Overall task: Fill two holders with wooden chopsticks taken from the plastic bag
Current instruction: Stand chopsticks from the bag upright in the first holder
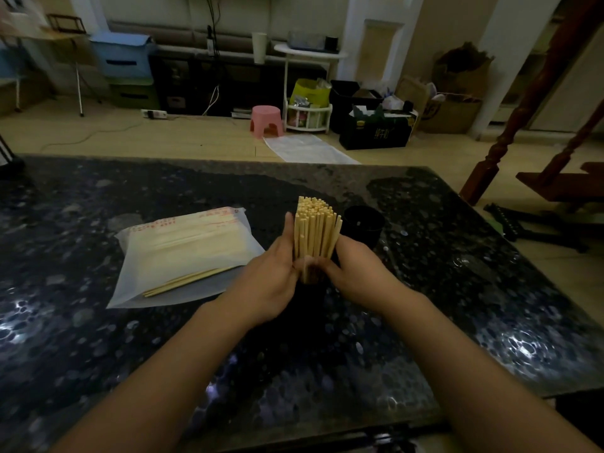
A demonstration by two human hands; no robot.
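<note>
Pale wooden chopsticks (pixel 315 232) bundled upright, square ends up; left hand (pixel 273 282) and right hand (pixel 354 273) clasp bundle.

Left hand (pixel 273 282) and right hand (pixel 354 273), fingers curled inward, facing.

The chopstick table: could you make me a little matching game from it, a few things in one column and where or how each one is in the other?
Things:
1. bundle of chopsticks
2. plastic bag
3. empty black holder
4. pink stool

Places or states:
A. on the floor beyond the table
B. lying flat on the table, left of the hands
C. upright between the left hand and right hand
D. standing on the table just behind the right hand

Pairs: 1-C, 2-B, 3-D, 4-A
</note>
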